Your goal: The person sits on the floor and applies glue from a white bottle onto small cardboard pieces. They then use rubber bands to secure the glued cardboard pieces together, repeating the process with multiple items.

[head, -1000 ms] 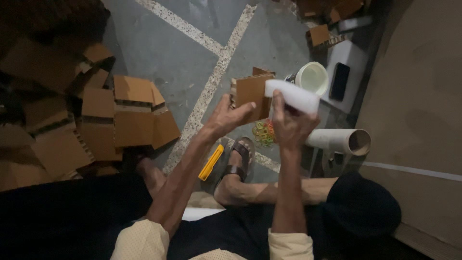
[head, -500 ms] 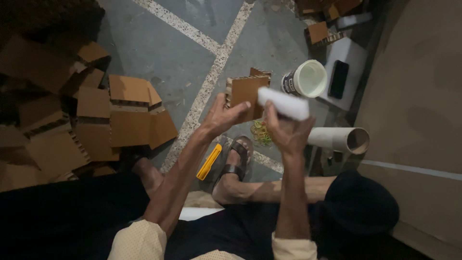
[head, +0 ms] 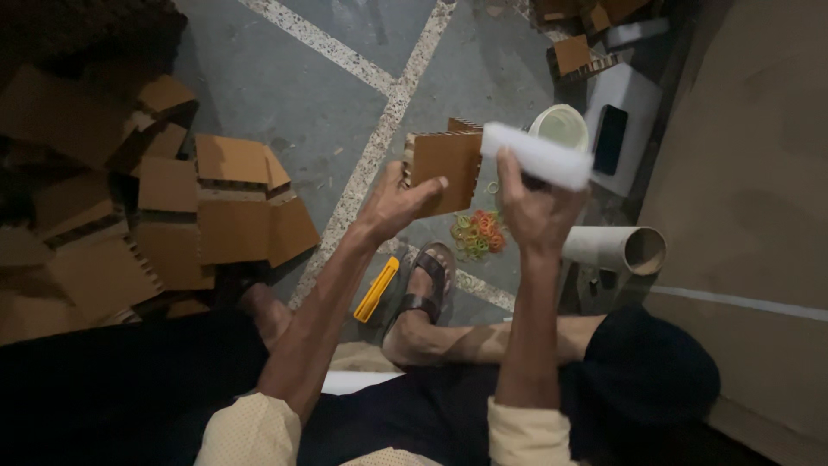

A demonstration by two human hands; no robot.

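My left hand [head: 398, 203] grips a small stack of brown cardboard pieces [head: 447, 164], held up in front of me with its flat face toward the camera. My right hand [head: 535, 211] holds a white oblong block [head: 539, 157] whose left end touches the upper right corner of the stack. Below both hands, a heap of coloured rubber bands [head: 479, 231] lies on the floor beside my sandalled foot [head: 427, 289].
Piles of brown cardboard pieces [head: 216, 211] cover the floor at left. A yellow cutter [head: 377, 289] lies by my foot. A white cup [head: 562, 126], a dark phone [head: 610, 138] on a white box and a grey tube [head: 614, 248] sit at right.
Both hands have kept the cardboard stack and white block together, shifting slightly; the block's left end now rests against the stack's top corner.
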